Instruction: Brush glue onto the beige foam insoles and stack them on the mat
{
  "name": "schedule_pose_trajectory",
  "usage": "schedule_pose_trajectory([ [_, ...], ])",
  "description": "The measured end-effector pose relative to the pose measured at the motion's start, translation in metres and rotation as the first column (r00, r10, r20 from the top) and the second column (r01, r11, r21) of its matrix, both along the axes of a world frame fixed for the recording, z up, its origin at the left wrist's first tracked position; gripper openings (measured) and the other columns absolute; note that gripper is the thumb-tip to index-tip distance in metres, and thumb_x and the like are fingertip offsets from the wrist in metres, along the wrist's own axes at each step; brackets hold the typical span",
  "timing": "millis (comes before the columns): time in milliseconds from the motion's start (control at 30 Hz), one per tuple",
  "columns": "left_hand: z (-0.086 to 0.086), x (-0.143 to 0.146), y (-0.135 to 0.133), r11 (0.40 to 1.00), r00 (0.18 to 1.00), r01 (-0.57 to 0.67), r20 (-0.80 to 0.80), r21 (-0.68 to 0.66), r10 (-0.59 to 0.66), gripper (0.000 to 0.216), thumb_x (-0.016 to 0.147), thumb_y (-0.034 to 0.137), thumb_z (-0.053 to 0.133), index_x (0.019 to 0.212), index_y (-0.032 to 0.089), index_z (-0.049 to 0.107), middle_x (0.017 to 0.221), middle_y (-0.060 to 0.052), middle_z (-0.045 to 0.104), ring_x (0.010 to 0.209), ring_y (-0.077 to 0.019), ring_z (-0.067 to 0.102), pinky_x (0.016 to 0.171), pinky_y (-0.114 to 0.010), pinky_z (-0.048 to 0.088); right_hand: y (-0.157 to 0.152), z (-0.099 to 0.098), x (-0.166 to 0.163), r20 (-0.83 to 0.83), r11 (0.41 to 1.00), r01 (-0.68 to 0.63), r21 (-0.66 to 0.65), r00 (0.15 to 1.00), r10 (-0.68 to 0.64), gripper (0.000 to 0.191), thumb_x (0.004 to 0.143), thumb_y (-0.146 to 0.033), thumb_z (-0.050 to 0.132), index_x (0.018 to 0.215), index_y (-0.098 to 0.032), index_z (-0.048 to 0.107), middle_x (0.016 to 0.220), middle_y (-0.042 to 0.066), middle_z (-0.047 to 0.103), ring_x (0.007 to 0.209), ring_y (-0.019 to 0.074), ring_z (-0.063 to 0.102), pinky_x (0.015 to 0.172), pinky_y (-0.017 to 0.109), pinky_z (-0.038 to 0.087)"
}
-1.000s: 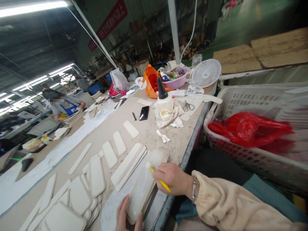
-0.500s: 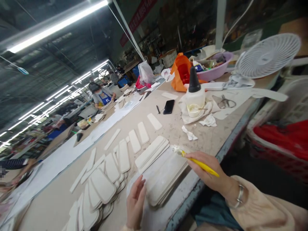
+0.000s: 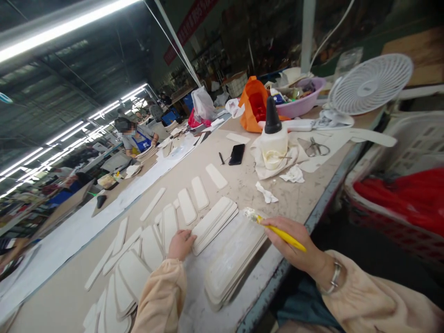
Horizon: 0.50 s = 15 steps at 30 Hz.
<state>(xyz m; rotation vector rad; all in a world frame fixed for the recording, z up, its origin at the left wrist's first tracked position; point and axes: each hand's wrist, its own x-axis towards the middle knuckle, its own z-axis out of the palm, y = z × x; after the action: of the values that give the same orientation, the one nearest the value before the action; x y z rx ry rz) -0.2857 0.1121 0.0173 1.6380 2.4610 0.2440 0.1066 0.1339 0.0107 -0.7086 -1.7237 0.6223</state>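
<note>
My right hand point(image 3: 291, 243) grips a yellow-handled brush point(image 3: 274, 226), its glue-laden bristles hovering at the far end of a stack of white oblong pieces point(image 3: 232, 261) near the table's front edge. My left hand point(image 3: 180, 244) has reached forward, fingers curled onto the near end of a second stack of long white pieces point(image 3: 215, 221). More white pieces point(image 3: 152, 245) lie fanned out to the left.
A glue bottle with a black nozzle point(image 3: 273, 138) stands on a rag, beside scissors point(image 3: 315, 148), a phone point(image 3: 237, 154), a white fan point(image 3: 369, 85) and a purple basin point(image 3: 301, 102). A white crate holding a red bag point(image 3: 409, 194) sits at right. Another person point(image 3: 133, 136) works farther along the table.
My left hand left the near stack and moved forward and left onto the second stack. The brush hand stayed about where it was. The view shifted up and left over the last second.
</note>
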Motion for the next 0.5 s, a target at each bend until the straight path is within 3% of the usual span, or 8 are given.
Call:
schedule_pose_trajectory([
  [233,0.004,0.016,-0.009,0.996,0.997,-0.046,-0.053,0.076,0.050,0.023,0.073,0.039,0.061,0.083,0.018,0.067,0.098,-0.007,0.064,0.076,-0.0187,0.061,0.074,-0.031,0.045,0.001,0.001,0.001,0.004,0.999,0.017,0.034,1.000,-0.018,0.030,0.082,-0.008,0.059,0.110,-0.020,0.060,0.096,0.007,0.068,0.089,0.0183,0.065,0.081,0.032,0.054],
  [367,0.015,0.021,-0.016,0.988,0.999,-0.043,-0.015,0.145,0.046,0.022,0.076,0.043,0.056,0.069,0.022,0.060,0.077,-0.002,0.063,0.072,-0.0182,0.060,0.070,-0.028,0.043,0.001,0.001,0.004,-0.019,0.998,0.036,0.047,0.999,-0.035,0.031,0.082,-0.008,0.060,0.111,-0.020,0.060,0.098,0.007,0.069,0.090,0.0180,0.065,0.080,0.032,0.054],
  [500,0.033,0.013,-0.027,0.972,0.991,-0.130,0.035,0.195,0.126,0.022,0.079,0.042,0.051,0.067,0.024,0.052,0.052,0.003,0.053,0.055,-0.0175,0.055,0.057,-0.027,0.038,0.003,0.002,0.005,-0.064,0.995,0.062,0.072,0.996,-0.057,0.035,0.082,-0.007,0.060,0.114,-0.021,0.060,0.101,0.006,0.069,0.093,0.0176,0.065,0.082,0.032,0.054],
])
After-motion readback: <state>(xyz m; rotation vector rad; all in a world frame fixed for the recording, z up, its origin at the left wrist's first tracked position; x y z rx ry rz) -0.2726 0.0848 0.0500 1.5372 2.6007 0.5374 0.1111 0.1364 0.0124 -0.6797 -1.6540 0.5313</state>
